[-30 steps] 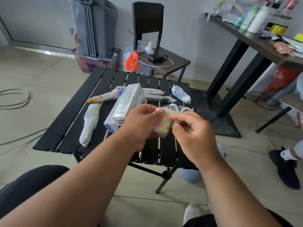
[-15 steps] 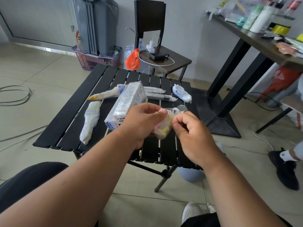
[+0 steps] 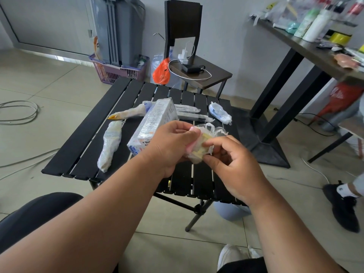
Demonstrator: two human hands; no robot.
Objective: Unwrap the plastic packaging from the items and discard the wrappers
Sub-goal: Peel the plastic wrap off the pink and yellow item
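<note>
Both hands (image 3: 199, 152) grip wrapped block (image 3: 200, 147) above table's (image 3: 78, 146) near edge.

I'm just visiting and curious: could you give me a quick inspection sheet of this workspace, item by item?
Surface: black slatted table, low, on folding legs.
Job's things: small yellow-pink item half out of clear wrap, held over the table; wrapped box; several wrapped sticks and bundles lying on the slats.
Clutter: nothing seen beyond wrapped goods.
Hands: left hand grips the item; right hand pinches its wrap.
Cables: coiled cable on the floor; white charger lead on a chair.
Surroundings: purple basket, orange bag, another person's shoe.
</note>
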